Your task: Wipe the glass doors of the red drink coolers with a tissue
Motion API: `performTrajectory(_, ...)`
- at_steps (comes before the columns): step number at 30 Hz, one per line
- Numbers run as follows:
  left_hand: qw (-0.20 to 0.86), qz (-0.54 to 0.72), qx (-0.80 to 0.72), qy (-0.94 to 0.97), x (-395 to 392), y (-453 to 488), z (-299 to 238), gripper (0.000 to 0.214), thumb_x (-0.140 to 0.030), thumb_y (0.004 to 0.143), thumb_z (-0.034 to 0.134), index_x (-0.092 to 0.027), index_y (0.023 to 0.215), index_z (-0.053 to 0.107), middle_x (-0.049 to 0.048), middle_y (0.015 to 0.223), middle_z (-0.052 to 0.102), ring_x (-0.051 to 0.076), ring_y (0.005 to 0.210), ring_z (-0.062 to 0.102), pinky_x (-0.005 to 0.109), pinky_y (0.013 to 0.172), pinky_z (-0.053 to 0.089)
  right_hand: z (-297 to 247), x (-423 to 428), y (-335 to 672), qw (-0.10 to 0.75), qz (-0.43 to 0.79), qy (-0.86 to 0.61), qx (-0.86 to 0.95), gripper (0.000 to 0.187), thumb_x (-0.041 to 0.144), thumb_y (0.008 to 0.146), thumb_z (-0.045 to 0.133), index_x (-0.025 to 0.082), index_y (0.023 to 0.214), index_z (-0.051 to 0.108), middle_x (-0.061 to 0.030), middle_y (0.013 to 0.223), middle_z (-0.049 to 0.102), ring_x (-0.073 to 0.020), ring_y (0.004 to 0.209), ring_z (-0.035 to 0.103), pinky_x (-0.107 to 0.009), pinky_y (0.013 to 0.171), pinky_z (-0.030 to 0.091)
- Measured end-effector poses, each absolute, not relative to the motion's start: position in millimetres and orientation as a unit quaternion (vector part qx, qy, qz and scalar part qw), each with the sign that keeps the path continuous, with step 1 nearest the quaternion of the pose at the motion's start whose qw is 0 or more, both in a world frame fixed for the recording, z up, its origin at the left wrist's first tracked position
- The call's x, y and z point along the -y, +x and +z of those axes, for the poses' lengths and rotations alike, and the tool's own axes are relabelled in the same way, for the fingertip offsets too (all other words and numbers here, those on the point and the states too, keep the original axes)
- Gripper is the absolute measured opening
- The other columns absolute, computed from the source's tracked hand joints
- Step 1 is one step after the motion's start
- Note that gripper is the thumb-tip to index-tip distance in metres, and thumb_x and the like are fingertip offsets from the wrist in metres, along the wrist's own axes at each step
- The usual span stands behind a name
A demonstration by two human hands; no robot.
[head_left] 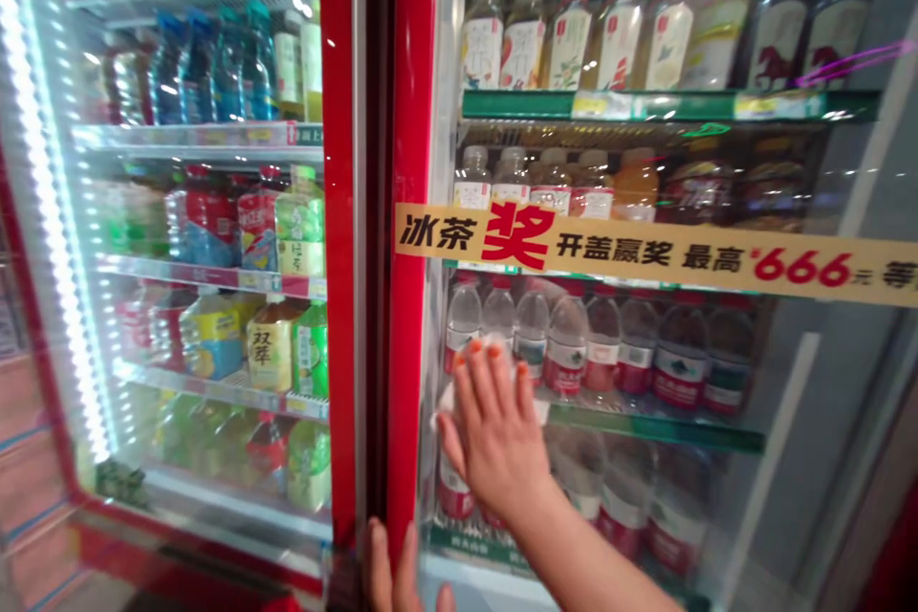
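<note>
Bare-armed and reaching in from the lower right, the right hand (500,445), nails orange, lies flat across a crumpled white cloth (447,401), thin and soft-looking, much of it hidden under the palm. That grip is unclenched, fingers almost straight and slightly spread, pinning the cloth against the smooth, clear glass door (832,382). Down at the bottom edge, the left hand (406,579) shows just its fingers, by the glossy red door frame (410,382); whether that grip is closed on anything, I can't tell. Above the right hand, a flat cream-yellow strip (645,253) with black and red lettering runs across the glass. Behind the pane, round-shouldered clear plastic bottles (566,344) with red-and-white labels stand on a green-edged shelf (660,430). Over to the left, a red-framed cooler (337,210) glows with a beaded white light strip (50,210), its shelves packed with coloured bottles (269,344).
</note>
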State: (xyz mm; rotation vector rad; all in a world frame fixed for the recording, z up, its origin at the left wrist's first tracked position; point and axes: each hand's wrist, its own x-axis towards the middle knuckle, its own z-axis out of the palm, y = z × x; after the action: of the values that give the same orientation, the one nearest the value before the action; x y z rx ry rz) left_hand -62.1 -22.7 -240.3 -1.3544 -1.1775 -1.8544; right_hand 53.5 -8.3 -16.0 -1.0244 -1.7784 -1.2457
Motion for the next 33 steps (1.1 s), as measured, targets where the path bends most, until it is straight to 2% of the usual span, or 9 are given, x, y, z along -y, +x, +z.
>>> performTrajectory(5,0.285,-0.676,0.383,-0.561,30.9,-63.4,-139.4,0.076,-0.023,0.1,0.062,-0.021,0.171,0.036,0.0155,0.184,0.024,0.037,0.17,0.025,0.059,0.141,0.023,-142.8,31.6,130.6,0.243,-0.551,-0.231,0.764,0.046,0.04,0.106,0.049,0.041,0.149,0.067,0.0185,0.175,0.038,-0.0169,0.171,0.016,-0.039,0.143,0.008)
performTrajectory(6,0.297,-0.652,0.366,-0.593,27.8,-63.2,-123.0,0.079,-0.02,0.098,0.064,-0.022,0.172,0.035,0.0138,0.184,0.022,0.037,0.171,0.024,0.06,0.141,0.022,-150.6,40.0,164.3,0.237,-0.556,-0.257,0.754,0.049,0.038,0.105,0.05,0.044,0.152,0.064,0.0192,0.177,0.034,-0.0175,0.172,0.014,-0.042,0.143,0.006)
performTrajectory(10,0.333,-0.586,0.332,-0.659,4.1,-46.0,-85.7,0.079,-0.024,0.102,0.061,-0.024,0.174,0.028,0.0059,0.186,0.018,0.029,0.174,0.014,0.054,0.144,0.011,-91.0,64.6,283.6,0.353,-0.506,-0.486,0.618,0.081,0.04,0.105,0.049,0.015,0.176,0.02,-0.0105,0.184,0.012,-0.0328,0.173,0.006,-0.063,0.14,0.001)
performTrajectory(14,0.365,-0.57,0.341,-0.653,-11.0,-28.1,-82.4,0.073,-0.031,0.107,0.051,-0.019,0.174,0.026,0.0046,0.185,0.019,0.023,0.174,0.014,0.05,0.144,0.005,-21.6,51.9,265.2,0.508,-0.397,-0.597,0.478,0.085,0.034,0.107,0.038,0.006,0.175,-0.004,-0.0189,0.183,-0.01,-0.0415,0.172,-0.005,-0.08,0.133,0.016)
performTrajectory(20,0.367,-0.571,0.334,-0.654,-10.6,-31.5,-85.3,0.074,-0.032,0.106,0.053,-0.019,0.174,0.026,0.0042,0.184,0.021,0.022,0.173,0.016,0.049,0.144,0.007,-63.6,40.3,173.2,0.349,-0.516,-0.43,0.653,0.092,0.048,0.1,0.05,0.005,0.175,0.019,-0.0135,0.182,0.02,-0.0323,0.172,0.01,-0.051,0.143,0.003)
performTrajectory(23,0.361,-0.583,0.331,-0.648,-13.4,-31.5,-86.4,0.074,-0.035,0.106,0.054,-0.021,0.174,0.028,0.0038,0.183,0.023,0.022,0.173,0.017,0.05,0.144,0.008,-55.9,45.6,240.1,0.421,-0.472,-0.531,0.564,0.084,0.046,0.108,0.04,0.007,0.176,0.011,-0.0182,0.183,0.011,-0.0358,0.172,0.005,-0.062,0.141,0.006)
performTrajectory(27,0.366,-0.584,0.328,-0.646,-15.4,-29.1,-86.7,0.077,-0.034,0.104,0.056,-0.022,0.174,0.027,0.0041,0.183,0.024,0.023,0.173,0.018,0.051,0.144,0.009,19.8,36.0,298.9,0.572,-0.406,-0.606,0.374,0.078,0.038,0.113,0.029,0.011,0.176,-0.007,-0.0252,0.182,-0.004,-0.045,0.17,-0.001,-0.079,0.133,0.015)
performTrajectory(30,0.362,-0.587,0.331,-0.644,-15.3,-29.3,-87.5,0.077,-0.033,0.103,0.057,-0.024,0.174,0.028,0.003,0.182,0.026,0.022,0.172,0.02,0.05,0.144,0.01,62.6,24.1,236.3,0.527,-0.427,-0.574,0.459,0.086,0.04,0.111,0.044,0.013,0.176,-0.005,-0.0212,0.184,0.003,-0.0426,0.171,0.0,-0.077,0.135,0.015)
performTrajectory(33,0.37,-0.584,0.339,-0.638,-17.4,-32.0,-90.7,0.079,-0.031,0.101,0.057,-0.024,0.174,0.029,0.0038,0.181,0.028,0.022,0.172,0.022,0.049,0.144,0.012,62.3,26.7,174.8,0.389,-0.506,-0.424,0.643,0.083,0.042,0.108,0.054,0.014,0.176,0.016,-0.0092,0.184,0.02,-0.03,0.173,0.003,-0.059,0.142,0.012)
